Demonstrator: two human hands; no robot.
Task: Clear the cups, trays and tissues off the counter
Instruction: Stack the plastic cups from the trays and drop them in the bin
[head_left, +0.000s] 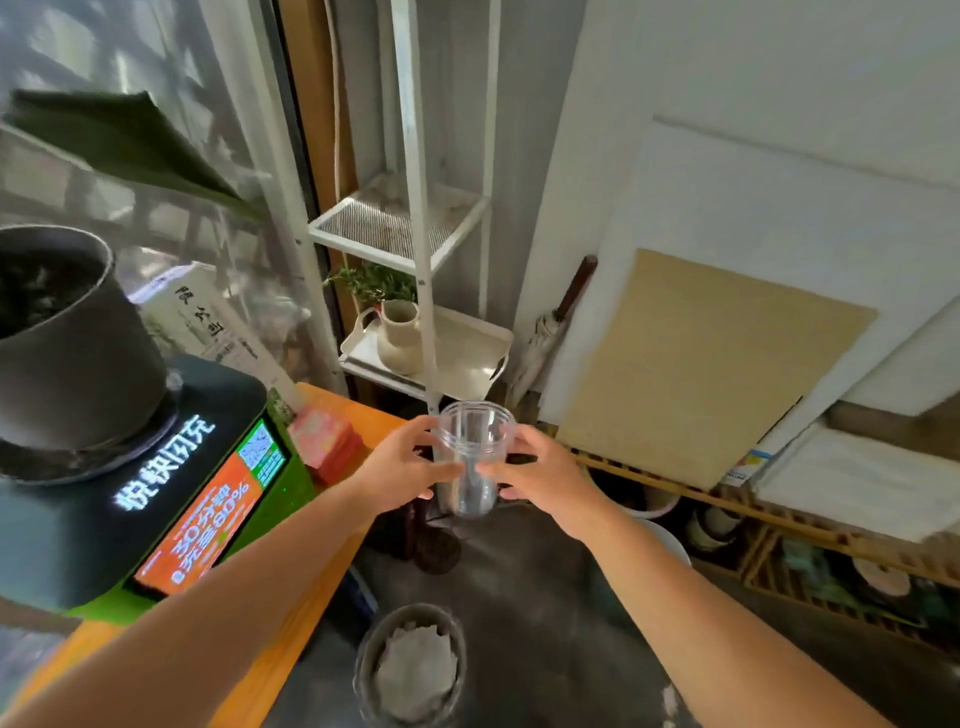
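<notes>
Both hands on it now: the left hand (400, 465) and right hand (540, 475) wrap the clear plastic cup (474, 457) from either side, fingers closed round its wall. It's upright, mouth up, held out past the corner of the orange counter (291, 613), and the bin (410, 665) sits below, nearer the body — probably its destination.

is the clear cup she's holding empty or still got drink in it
Empty: the clear cup, upright between left hand and right hand, shows no liquid through its walls.
</notes>
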